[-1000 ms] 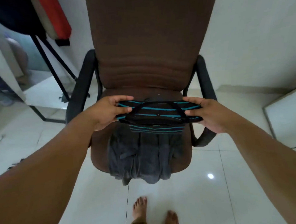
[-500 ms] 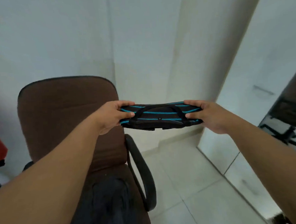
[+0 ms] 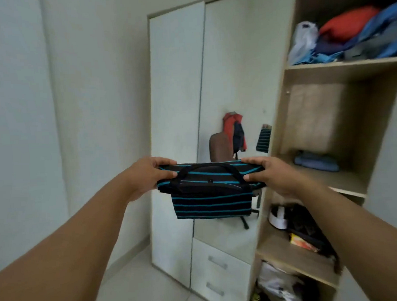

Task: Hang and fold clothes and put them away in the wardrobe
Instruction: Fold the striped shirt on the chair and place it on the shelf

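Note:
I hold a folded black shirt with teal stripes level in front of me at chest height. My left hand grips its left end and my right hand grips its right end, thumbs on top. One folded flap hangs down below the hands. The wardrobe stands straight ahead, its open shelf section to the right of the shirt. A mirrored door behind the shirt reflects the brown chair and the shirt.
The top shelf holds piled red and blue clothes. The middle shelf carries one folded blue item at the back. Lower shelves hold dark clutter. White drawers sit low under the mirror. A white wall is to the left.
I have turned right, away from the brown chair, and now face the wardrobe. Both hands still hold the folded striped shirt; a flap now hangs lower beneath it.

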